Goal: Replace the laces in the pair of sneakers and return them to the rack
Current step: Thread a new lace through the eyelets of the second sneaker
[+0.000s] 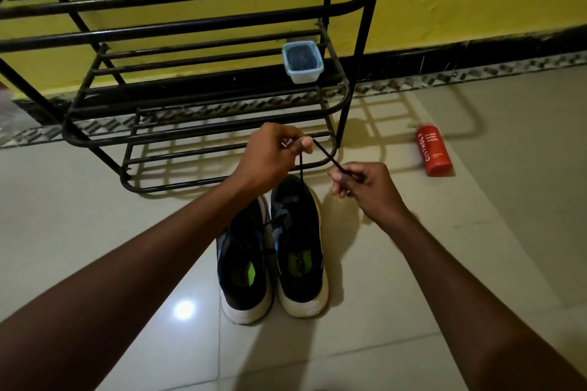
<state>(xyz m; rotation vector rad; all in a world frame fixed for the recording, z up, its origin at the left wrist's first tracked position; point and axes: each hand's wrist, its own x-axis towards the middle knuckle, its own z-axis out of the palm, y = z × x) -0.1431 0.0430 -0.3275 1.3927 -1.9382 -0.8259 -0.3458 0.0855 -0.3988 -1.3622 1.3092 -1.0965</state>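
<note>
Two dark sneakers with white soles stand side by side on the tiled floor, heels toward me: the left sneaker [243, 267] and the right sneaker [300, 251]. A thin black lace [327, 154] rises from the right sneaker. My left hand [273, 152] pinches the lace above the shoe's toe. My right hand [365, 187] pinches the lace further along, so a short stretch runs taut between the two hands. The black metal rack [197, 95] stands just beyond the shoes.
A small clear plastic box [302, 62] with dark contents sits on a rack shelf at the right end. A red body wash bottle [433, 151] lies on the floor to the right. A yellow wall with a dark skirting runs behind.
</note>
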